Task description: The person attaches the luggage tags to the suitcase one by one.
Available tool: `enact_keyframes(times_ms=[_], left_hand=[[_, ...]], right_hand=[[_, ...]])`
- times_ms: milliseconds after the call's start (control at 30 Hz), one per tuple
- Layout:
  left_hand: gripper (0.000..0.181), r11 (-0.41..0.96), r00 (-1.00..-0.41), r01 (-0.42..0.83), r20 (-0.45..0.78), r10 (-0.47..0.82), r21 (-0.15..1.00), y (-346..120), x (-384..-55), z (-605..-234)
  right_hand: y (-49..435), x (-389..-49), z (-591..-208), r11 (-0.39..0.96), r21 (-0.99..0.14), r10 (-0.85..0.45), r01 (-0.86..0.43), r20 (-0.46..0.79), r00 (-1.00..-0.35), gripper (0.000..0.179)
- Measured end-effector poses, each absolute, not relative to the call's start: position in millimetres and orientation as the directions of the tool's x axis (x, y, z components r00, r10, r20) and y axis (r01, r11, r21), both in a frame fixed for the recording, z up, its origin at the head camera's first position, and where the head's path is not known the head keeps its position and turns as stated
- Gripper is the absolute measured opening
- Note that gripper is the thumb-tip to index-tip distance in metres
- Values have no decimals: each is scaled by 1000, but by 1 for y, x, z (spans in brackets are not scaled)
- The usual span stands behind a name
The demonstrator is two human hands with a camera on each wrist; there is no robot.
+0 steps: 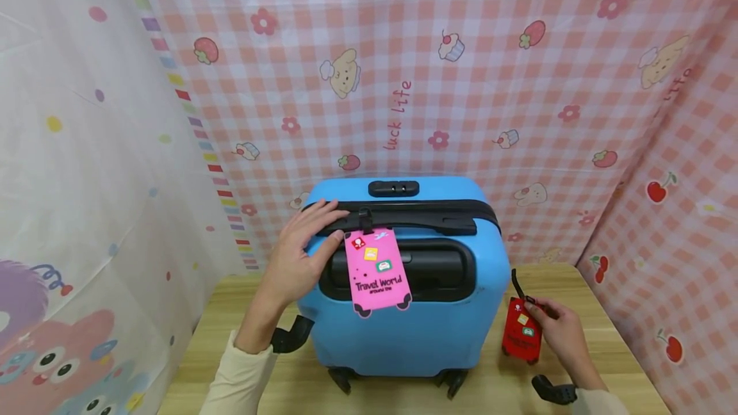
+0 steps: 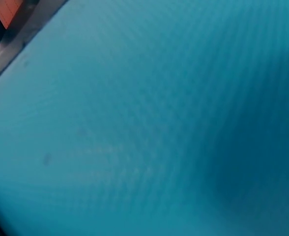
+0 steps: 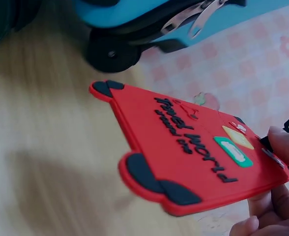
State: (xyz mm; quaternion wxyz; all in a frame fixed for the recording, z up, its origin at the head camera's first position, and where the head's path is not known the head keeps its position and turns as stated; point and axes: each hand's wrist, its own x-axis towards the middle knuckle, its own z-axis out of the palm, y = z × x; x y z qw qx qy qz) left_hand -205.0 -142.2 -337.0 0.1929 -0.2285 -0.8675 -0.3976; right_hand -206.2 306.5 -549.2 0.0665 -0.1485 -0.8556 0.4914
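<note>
A blue suitcase (image 1: 398, 338) stands upright on its wheels, its black top handle (image 1: 426, 219) across the upper edge. From that handle a pink luggage tag (image 1: 377, 271) hangs by a black strap, lying over the front. My left hand (image 1: 305, 248) rests on the suitcase's upper left corner, fingers stretched along the top and thumb lower at the handle's left end. To the right of the suitcase, my right hand (image 1: 559, 332) pinches a red luggage tag (image 3: 179, 147) near its strap end, thumb on the printed face. The tag's loose black strap (image 1: 517, 284) sticks upward.
The suitcase stands on a wood-grain table (image 1: 230, 319). Behind it hangs a pink checked curtain (image 1: 461, 95), with a white patterned curtain (image 1: 144, 159) at the left. A black combination lock (image 1: 394, 189) sits on the suitcase's top. The left wrist view is filled by blue shell.
</note>
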Motion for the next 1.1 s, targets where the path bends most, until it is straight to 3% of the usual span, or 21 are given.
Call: enact_keyframes(times_ms=[433,633,833,967,1100], left_hand=[[35,589,-838,522,498,223,616,-141,-204,-336],[35,583,-837,525,501,220,620,-141,-205,-337],[35,584,-838,521,503,212,623,-140,-205,-338],[35,583,-837,522,506,210,622,-140,-205,-338],[34,578,-836,523,508,207,626,-139,-205,-338]], right_hand=[[300,-208,-502,413,-910,286,23,106,-952,46],[296,-207,-471,357,-929,318,-95,216,-923,30],[289,-202,-437,116,-964,321,-240,265,-909,11],[284,-198,-417,-21,-945,317,-325,302,-899,8],[279,-194,-402,-76,-923,320,-378,336,-886,8]])
